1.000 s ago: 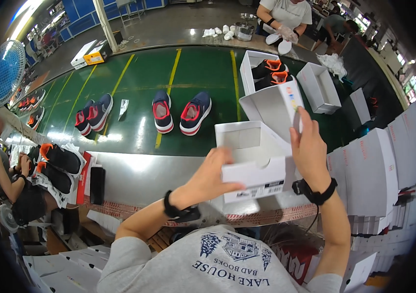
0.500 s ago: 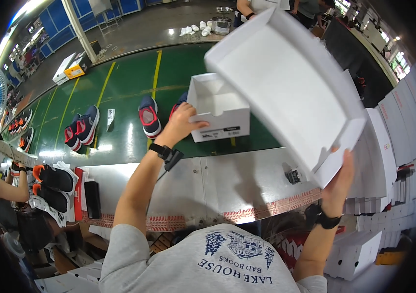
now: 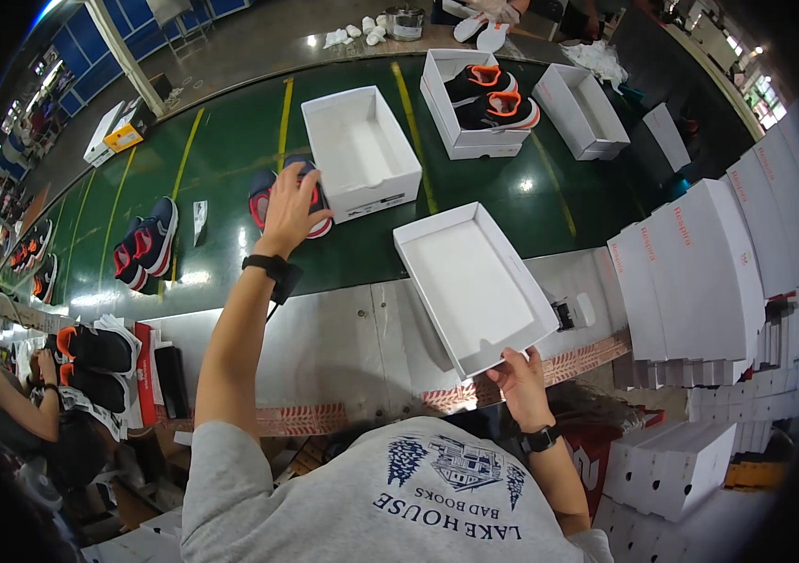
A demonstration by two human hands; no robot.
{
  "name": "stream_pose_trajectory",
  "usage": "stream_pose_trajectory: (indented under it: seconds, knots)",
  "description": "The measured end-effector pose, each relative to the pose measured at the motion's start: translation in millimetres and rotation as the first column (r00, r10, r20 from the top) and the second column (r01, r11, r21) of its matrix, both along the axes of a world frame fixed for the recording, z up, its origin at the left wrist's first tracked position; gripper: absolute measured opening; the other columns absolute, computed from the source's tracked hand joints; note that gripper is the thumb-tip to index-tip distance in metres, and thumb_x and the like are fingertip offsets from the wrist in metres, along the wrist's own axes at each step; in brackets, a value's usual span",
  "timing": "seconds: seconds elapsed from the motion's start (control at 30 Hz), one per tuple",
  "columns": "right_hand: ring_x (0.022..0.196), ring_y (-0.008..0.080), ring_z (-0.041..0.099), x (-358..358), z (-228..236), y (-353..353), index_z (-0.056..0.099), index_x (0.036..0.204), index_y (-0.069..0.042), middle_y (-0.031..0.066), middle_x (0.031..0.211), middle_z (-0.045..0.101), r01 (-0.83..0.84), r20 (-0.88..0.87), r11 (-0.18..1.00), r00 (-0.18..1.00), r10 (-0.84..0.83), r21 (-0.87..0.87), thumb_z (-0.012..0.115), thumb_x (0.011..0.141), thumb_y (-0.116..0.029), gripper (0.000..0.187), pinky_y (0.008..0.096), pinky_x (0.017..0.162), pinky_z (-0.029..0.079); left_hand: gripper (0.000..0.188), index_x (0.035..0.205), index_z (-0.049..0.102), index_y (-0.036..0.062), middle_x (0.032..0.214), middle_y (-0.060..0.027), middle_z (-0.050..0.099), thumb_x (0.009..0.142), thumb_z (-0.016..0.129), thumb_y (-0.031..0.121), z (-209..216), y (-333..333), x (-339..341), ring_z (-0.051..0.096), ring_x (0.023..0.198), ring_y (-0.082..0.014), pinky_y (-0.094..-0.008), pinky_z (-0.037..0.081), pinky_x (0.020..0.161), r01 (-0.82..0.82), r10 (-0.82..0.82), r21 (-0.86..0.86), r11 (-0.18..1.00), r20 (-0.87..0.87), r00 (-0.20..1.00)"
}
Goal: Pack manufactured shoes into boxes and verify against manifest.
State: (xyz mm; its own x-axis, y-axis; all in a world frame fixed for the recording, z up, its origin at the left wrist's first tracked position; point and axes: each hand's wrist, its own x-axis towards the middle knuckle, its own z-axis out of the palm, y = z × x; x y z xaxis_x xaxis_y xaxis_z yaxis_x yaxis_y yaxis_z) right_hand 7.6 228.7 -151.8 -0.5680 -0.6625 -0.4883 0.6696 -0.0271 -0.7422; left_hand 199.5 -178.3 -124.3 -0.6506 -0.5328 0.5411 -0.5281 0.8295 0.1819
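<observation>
My left hand (image 3: 289,214) is over a pair of navy sneakers (image 3: 261,199) with red lining, fingers stretched out, partly covering them. Right beside it on the green conveyor belt stands an uncovered white shoebox (image 3: 362,141) with nothing inside; a label is on its near end. My right hand (image 3: 518,383) grips the near end of a shallow white shoebox lid (image 3: 479,286), its hollow side up. The lid's far end reaches over the belt, its near end over the metal ledge.
Farther along the belt, a white box (image 3: 479,141) holds black-and-orange sneakers, with another white box (image 3: 587,113) beside it. More navy sneakers (image 3: 146,246) sit at left. Stacked white boxes (image 3: 690,272) rise at right. A co-worker's arm (image 3: 29,403) shows at left.
My right hand has lowered the lid from in front of my view to the belt's near edge. My left hand has let go of the box and moved left over the navy sneakers.
</observation>
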Motion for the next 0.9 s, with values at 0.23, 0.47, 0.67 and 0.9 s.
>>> stream_pose_trajectory:
  seconds: [0.23, 0.47, 0.67, 0.9]
  knots:
    - [0.092, 0.0252, 0.063, -15.5, 22.3, 26.6, 0.041, 0.115, 0.003, 0.016, 0.108, 0.054, -0.371, -0.019, 0.832, 0.91, 0.415, 0.412, 0.064, 0.09, -0.023, 0.043, 0.0369, 0.073, 0.056, 0.053, 0.111, 0.057, 0.0185, 0.09, -0.0183, 0.059, 0.066, 0.081, 0.036, -49.8, -2.5, 34.8, 0.061, 0.086, -0.0371, -0.0472, 0.047, 0.072, -0.332, 0.305, 0.059, 0.942, 0.27, 0.913]
    - [0.098, 0.0415, 0.049, -131.4, 18.1, 5.6, 0.047, 0.112, 0.007, 0.0251, 0.103, 0.051, 0.487, -0.76, 0.744, -0.221, 0.612, 0.458, 0.07, 0.08, -0.021, 0.048, 0.0461, 0.084, 0.04, 0.049, 0.107, 0.062, 0.0104, 0.098, -0.0152, 0.067, 0.07, 0.076, 0.04, -28.7, -39.3, 17.7, 0.063, 0.095, -0.0348, -0.0437, 0.048, 0.082, -0.231, 0.087, 0.3, 0.926, 0.425, 0.901]
    - [0.096, 0.041, 0.048, -115.1, 52.9, -24.7, 0.048, 0.11, 0.005, 0.0245, 0.103, 0.051, 0.235, -0.788, 0.849, -0.317, 0.527, 0.473, 0.066, 0.08, -0.01, 0.038, 0.0467, 0.084, 0.04, 0.05, 0.116, 0.062, 0.008, 0.1, -0.0089, 0.067, 0.081, 0.071, 0.042, 18.2, -88.9, 37.0, 0.065, 0.084, -0.0173, -0.0291, 0.05, 0.078, -0.02, 0.31, 0.816, 0.578, -0.197, 0.93]
    - [0.093, 0.0317, 0.052, 2.8, 37.8, -64.9, 0.053, 0.095, -0.001, 0.0149, 0.095, 0.054, -0.468, -0.795, 0.662, -0.489, 0.358, 0.586, 0.061, 0.076, -0.008, 0.022, 0.039, 0.081, 0.043, 0.046, 0.111, 0.058, 0.006, 0.104, -0.0041, 0.065, 0.09, 0.059, 0.047, 111.3, -120.8, -9.3, 0.064, 0.083, -0.0131, -0.0299, 0.052, 0.072, 0.322, 0.004, 0.606, 0.727, -0.473, 0.881]
